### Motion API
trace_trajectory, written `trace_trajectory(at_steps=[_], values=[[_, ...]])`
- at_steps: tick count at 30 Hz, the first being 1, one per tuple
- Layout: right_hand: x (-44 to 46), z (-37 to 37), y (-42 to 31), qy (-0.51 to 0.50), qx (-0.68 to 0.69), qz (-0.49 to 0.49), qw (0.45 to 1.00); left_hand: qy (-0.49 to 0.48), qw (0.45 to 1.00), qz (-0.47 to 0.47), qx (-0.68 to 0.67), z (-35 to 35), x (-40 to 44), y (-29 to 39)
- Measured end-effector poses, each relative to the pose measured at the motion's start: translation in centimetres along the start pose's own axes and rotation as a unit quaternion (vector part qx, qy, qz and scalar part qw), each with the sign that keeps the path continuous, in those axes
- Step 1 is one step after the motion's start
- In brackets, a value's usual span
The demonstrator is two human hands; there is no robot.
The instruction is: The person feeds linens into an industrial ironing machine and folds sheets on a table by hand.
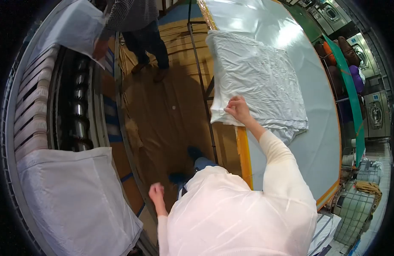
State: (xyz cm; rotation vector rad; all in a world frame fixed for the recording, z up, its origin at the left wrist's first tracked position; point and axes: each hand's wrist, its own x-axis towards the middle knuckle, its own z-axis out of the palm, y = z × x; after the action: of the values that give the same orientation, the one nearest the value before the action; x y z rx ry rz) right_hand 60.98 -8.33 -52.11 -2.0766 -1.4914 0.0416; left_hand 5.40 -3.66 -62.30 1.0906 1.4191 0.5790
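A wrinkled white pillowcase (259, 79) lies spread on the grey table, its near left corner hanging over the edge. My right hand (237, 109) is closed in a pinch on that corner. Low in the middle, my left hand (156, 194) hangs beside my body with its fingers curled in and nothing visible in them. It is apart from the smoother white pillowcase (75, 200) lying over the front of the roller machine on my left.
The roller machine (79, 102) runs along the left, with pale belts beside dark rollers. Across the aisle a co-worker (141, 30) holds another white cloth (71, 27). The grey table (321, 111) fills the right, and washing machines (376, 113) stand beyond it.
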Motion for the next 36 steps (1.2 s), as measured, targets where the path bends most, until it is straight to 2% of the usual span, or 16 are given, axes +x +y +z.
trace_trajectory(at_steps=[2,4,8,10,12,13,15,17,18,20,24,26,28,30,33,36], values=[[0.3,-0.8,0.7,-0.004,0.235,0.155,0.96,-0.097,0.994,0.045,0.002,6.2,4.9,6.7],[0.7,-3.4,0.3,-0.038,0.415,0.272,0.867,-0.21,0.977,0.031,-0.02,13.9,6.6,15.0],[2.1,-8.4,-2.2,-0.005,0.489,0.236,0.84,-0.366,0.925,0.068,-0.079,29.4,5.9,23.9],[3.3,-10.7,-4.4,0.035,0.499,0.182,0.847,-0.436,0.881,0.148,-0.109,34.5,4.2,27.9],[4.3,-12.4,-6.8,0.08,0.464,0.104,0.876,-0.428,0.86,0.093,-0.263,37.0,2.7,31.3],[4.9,-13.1,-8.3,0.11,0.428,0.041,0.896,-0.419,0.84,0.062,-0.338,37.7,1.9,33.3],[7.4,-15.0,-11.6,0.174,0.333,-0.067,0.924,-0.39,0.825,0.166,-0.374,37.2,1.2,38.3],[10.1,-17.3,-15.2,0.213,0.256,-0.154,0.93,-0.319,0.861,0.292,-0.268,33.9,0.2,44.3],[11.6,-18.4,-16.7,0.22,0.236,-0.197,0.926,-0.306,0.839,0.264,-0.364,32.4,0.2,46.4],[13.9,-20.0,-20.3,0.24,0.37,-0.242,0.864,-0.217,0.835,0.241,-0.446,26.5,1.2,50.5],[20.2,-22.8,-26.9,0.357,0.371,-0.382,0.767,0.135,0.778,0.531,-0.309,12.4,-1.3,54.7],[24.2,-21.4,-31.1,0.383,0.337,-0.468,0.721,0.183,0.758,0.564,-0.269,6.5,-2.3,55.0],[26.1,-16.4,-36.7,0.126,0.561,-0.427,0.698,0.222,0.754,0.576,-0.224,0.6,-3.1,54.7],[25.6,-12.6,-41.5,-0.103,0.559,-0.416,0.71,0.258,0.754,0.576,-0.181,-5.0,-3.8,54.0],[22.5,-8.4,-47.7,-0.437,0.586,-0.38,0.567,0.307,0.756,0.563,-0.133,-13.0,-5.1,53.3],[19.2,-3.7,-51.2,-0.515,0.593,-0.347,0.513,0.349,0.764,0.534,-0.093,-19.8,-6.2,52.4]])
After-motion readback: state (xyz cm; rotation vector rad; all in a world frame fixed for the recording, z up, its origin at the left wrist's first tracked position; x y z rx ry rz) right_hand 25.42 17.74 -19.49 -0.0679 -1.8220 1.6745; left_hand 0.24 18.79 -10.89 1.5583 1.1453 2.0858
